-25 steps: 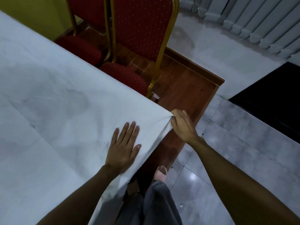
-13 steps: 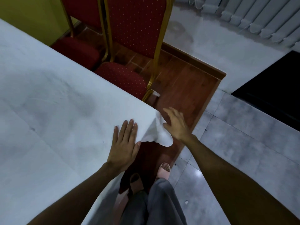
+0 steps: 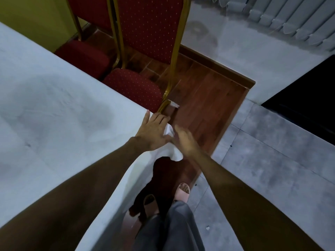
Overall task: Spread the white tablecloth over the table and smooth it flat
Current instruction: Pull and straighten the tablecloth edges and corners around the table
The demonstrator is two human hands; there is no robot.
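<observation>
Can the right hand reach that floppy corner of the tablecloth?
Probably yes. The right hand is right beside the hanging corner of the tablecloth, and nothing sits between them.

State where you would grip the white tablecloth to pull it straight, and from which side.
Probably pinch the loose corner flap of the white tablecloth hanging off the table's corner, coming from the floor side, where the right hand is. The left hand already presses the top flat.

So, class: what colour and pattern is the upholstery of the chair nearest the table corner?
Dark red with small pale dots, on the chair with its gold frame; seen in the head view.
</observation>
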